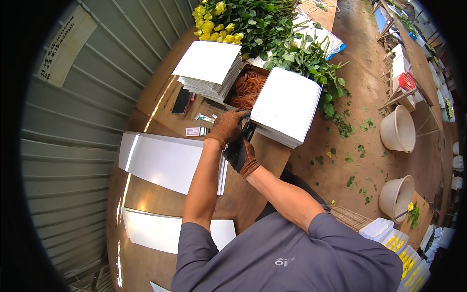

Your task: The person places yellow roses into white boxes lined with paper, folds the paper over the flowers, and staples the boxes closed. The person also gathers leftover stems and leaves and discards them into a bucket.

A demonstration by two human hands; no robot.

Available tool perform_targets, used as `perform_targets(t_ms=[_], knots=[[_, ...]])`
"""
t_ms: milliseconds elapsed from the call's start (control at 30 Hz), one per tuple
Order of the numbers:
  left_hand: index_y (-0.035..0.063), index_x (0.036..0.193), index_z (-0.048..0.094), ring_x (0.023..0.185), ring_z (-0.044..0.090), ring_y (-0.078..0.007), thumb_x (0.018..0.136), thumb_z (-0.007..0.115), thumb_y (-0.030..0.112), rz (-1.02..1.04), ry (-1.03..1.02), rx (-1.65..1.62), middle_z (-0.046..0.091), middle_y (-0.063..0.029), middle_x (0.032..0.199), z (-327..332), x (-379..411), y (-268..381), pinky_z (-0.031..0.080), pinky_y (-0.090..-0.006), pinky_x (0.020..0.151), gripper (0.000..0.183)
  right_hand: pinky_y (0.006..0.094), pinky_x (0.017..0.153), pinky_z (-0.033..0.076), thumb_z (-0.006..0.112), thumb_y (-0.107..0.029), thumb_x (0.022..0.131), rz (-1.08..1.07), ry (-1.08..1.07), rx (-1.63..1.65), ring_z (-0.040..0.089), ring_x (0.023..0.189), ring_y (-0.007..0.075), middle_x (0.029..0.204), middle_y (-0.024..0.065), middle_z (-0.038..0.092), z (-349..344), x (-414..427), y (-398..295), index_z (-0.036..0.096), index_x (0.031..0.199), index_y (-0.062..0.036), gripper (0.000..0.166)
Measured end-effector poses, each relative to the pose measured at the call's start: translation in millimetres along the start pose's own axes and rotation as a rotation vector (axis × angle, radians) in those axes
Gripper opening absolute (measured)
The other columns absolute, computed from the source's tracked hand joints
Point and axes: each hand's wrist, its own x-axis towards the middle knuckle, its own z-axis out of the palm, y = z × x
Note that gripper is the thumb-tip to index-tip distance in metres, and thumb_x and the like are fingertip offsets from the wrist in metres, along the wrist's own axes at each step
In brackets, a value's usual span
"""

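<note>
My left hand, in a brown and black work glove, reaches to the near left corner of a stack of white sheets. Its fingertips are at that corner, but whether they pinch a sheet is hidden. Just below it, my right hand, gloved the same way, is closed around a black hand tool, whose exact kind is partly hidden. The tool's end points up toward the stack's corner. Beyond both hands, an open box holds many orange-brown rubber bands.
Another white stack, a dark phone and a small box lie on the wooden table. White sheets lie left. Cut yellow roses cover the far end. Pale tubs stand on the leaf-strewn floor.
</note>
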Motion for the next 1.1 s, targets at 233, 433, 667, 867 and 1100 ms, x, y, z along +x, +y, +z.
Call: perform_targets(t_ms=[233,433,667,867,1100], knots=[[0.006,0.135,0.058,0.109,0.067,-0.0268,0.092,0.066,0.015,-0.115,-0.066,-0.412,0.07,-0.0175,0.118,32,0,-24,0.051,-0.038,0.094,0.044,0.0367,0.089,0.056,0.066,-0.029,0.095,0.278,-0.427,-0.773,0.066,0.098,0.0171,0.105,0.0066,0.069,-63,-65,-86,0.064,0.115,-0.01,0.028],[0.0135,0.121,0.065,0.099,0.065,-0.0382,0.088,0.07,0.023,-0.309,0.237,-0.164,0.069,-0.014,0.109,78,-8,2,0.053,-0.0451,0.087,0.035,0.0418,0.09,0.052,0.07,-0.031,0.089,0.461,-1.202,-1.912,0.068,0.1,0.0301,0.106,0.0182,0.07,10,-102,-231,0.06,0.124,-0.0018,0.047],[0.019,0.141,0.057,0.116,0.06,-0.0389,0.09,0.067,0.019,-0.466,0.331,-0.259,0.061,-0.0186,0.129,20,8,46,0.052,-0.0433,0.097,0.052,0.0481,0.079,0.055,0.071,-0.02,0.078,-0.127,-1.231,-2.754,0.068,0.091,0.0383,0.095,0.0164,0.069,168,24,-405,0.063,0.109,-0.0098,0.034],[0.0295,0.145,0.055,0.144,0.025,-0.0535,0.071,0.078,0.065,-0.444,0.254,0.155,0.032,-0.0317,0.153,63,105,178,0.02,-0.0639,0.118,0.085,0.0507,0.08,0.054,0.069,-0.025,0.078,0.12,-1.575,-2.922,0.069,0.087,0.0397,0.088,0.02,0.07,208,137,-433,0.064,0.105,-0.0067,0.033],[0.0287,0.139,0.061,0.143,0.032,-0.0468,0.073,0.075,0.063,-0.588,0.329,0.18,0.039,-0.0259,0.151,90,119,182,0.02,-0.0621,0.119,0.076,0.0515,0.079,0.054,0.07,-0.028,0.08,0.192,-1.926,-2.72,0.068,0.085,0.0397,0.083,0.0189,0.068,187,171,-431,0.063,0.107,-0.0081,0.034]])
